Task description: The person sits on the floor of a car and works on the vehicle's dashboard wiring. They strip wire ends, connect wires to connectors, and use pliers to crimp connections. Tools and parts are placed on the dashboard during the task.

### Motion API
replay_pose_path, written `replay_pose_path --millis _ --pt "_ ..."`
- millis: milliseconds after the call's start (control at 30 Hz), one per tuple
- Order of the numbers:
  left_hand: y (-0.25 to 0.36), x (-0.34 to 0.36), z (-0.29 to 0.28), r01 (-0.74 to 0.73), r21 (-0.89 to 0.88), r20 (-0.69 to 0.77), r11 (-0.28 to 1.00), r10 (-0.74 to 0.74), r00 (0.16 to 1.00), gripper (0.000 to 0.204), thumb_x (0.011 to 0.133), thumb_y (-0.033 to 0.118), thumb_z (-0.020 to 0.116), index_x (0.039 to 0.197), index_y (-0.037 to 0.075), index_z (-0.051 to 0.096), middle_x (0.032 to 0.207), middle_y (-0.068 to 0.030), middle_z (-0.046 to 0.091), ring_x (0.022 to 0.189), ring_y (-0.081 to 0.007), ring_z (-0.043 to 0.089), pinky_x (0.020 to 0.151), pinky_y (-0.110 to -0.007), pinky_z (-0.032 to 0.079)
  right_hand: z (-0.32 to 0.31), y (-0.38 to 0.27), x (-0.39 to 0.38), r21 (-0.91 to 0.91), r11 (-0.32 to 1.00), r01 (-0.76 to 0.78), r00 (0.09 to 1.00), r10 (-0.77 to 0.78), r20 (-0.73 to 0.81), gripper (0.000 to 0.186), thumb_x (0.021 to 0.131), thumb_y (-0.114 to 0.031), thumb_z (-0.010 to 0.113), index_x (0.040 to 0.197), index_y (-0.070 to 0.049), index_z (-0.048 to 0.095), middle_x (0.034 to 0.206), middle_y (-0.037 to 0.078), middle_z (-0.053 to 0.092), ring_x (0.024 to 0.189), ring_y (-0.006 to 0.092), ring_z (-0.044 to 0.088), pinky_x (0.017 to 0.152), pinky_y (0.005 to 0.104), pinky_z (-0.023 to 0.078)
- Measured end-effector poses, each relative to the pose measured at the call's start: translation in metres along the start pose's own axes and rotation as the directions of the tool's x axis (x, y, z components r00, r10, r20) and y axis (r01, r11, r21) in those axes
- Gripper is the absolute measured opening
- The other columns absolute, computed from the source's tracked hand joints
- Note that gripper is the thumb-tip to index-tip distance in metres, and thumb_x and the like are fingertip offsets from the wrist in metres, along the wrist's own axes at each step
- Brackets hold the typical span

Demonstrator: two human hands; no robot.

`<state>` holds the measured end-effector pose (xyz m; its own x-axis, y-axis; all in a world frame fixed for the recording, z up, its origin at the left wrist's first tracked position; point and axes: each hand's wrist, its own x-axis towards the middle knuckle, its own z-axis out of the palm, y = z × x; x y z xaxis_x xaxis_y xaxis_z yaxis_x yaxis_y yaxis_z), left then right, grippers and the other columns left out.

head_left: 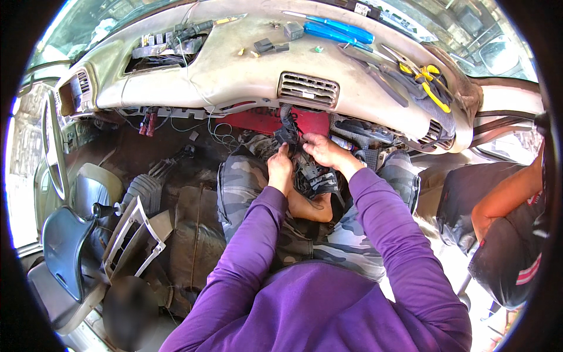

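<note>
Below the dashboard's middle air vent point(308, 91) hangs a dark wiring harness point(286, 114) with a black connector point(285, 136) at its lower end. My left hand point(280, 167) is closed on the connector from below, thumb pointing up. My right hand point(328, 151) is just to the right of it, fingers bent and pinched together beside the wires. What the right fingertips hold, if anything, is too small to make out. Behind the hands is a red panel point(255, 120). Under them are my sandalled foot point(314, 206) and camouflage trousers.
On the beige dashboard point(234, 76) lie blue-handled screwdrivers point(337, 32), yellow-handled pliers point(434, 97) and small black blocks point(264, 45). A thin loose wire point(226, 136) dangles left of my hands. Further left are a gear lever point(104, 209) and trim frame point(138, 240). Another person's arm point(507, 199) is at right.
</note>
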<state>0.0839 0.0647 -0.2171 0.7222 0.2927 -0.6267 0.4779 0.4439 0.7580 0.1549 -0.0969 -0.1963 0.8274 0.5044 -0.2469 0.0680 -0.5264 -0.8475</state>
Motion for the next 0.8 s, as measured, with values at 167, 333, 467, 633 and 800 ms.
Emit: replay_pose_path --millis 167,333,467,633,800 --pt "0.011 -0.010 0.002 0.157 -0.045 0.030 0.987 -0.155 0.987 0.035 0.095 0.036 0.069 0.082 0.004 0.067 0.065 -0.0005 0.058 0.050 -0.0136 0.049 0.047 -0.031 0.036 -0.010 -0.024 -0.003 -0.112 0.985 -0.134 0.960 0.157 0.232 0.047 0.101 -0.034 0.060 0.130 0.002 0.063 0.124 0.024 0.070 0.117 0.0360 0.067 0.098 0.0425 0.052" --pt "0.014 -0.027 0.012 -0.149 0.132 0.041 0.980 0.145 0.989 0.036 0.093 0.029 0.074 0.107 -0.005 0.071 0.089 -0.0075 0.070 0.082 -0.0152 0.062 0.075 -0.029 0.047 -0.018 -0.012 -0.006 -0.087 0.991 -0.099 0.963 0.118 0.242 0.043 0.091 -0.036 0.066 0.117 -0.003 0.070 0.112 0.023 0.073 0.106 0.0340 0.071 0.089 0.0424 0.054" --pt "0.009 -0.020 0.012 -0.139 0.195 0.099 0.971 0.122 0.988 0.036 0.098 0.028 0.069 0.119 -0.002 0.070 0.099 -0.0046 0.071 0.084 -0.0135 0.062 0.072 -0.028 0.048 -0.016 -0.032 -0.019 -0.212 0.964 -0.163 0.976 0.189 0.112 0.048 0.086 -0.041 0.072 0.114 -0.002 0.071 0.108 0.022 0.074 0.102 0.0345 0.071 0.087 0.0431 0.055" --pt "0.010 -0.008 -0.002 -0.346 0.476 0.179 0.808 0.296 0.938 0.034 0.099 0.030 0.065 0.108 -0.001 0.076 0.093 -0.0183 0.075 0.086 -0.0282 0.071 0.079 -0.038 0.053 0.003 -0.011 -0.018 -0.109 0.993 -0.037 0.997 0.044 0.061 0.060 0.093 -0.040 0.067 0.135 0.002 0.059 0.126 0.028 0.068 0.119 0.0403 0.065 0.100 0.0429 0.052" --pt "0.017 -0.011 0.003 -0.506 0.681 0.223 0.530 0.508 0.832 0.031 0.094 0.030 0.066 0.100 0.002 0.078 0.098 -0.0278 0.072 0.099 -0.0434 0.071 0.087 -0.047 0.054 0.008 -0.059 -0.034 -0.504 0.859 -0.094 0.996 0.078 -0.053 0.046 0.097 -0.041 0.054 0.111 -0.001 0.071 0.103 0.026 0.073 0.098 0.0429 0.070 0.085 0.0491 0.056"
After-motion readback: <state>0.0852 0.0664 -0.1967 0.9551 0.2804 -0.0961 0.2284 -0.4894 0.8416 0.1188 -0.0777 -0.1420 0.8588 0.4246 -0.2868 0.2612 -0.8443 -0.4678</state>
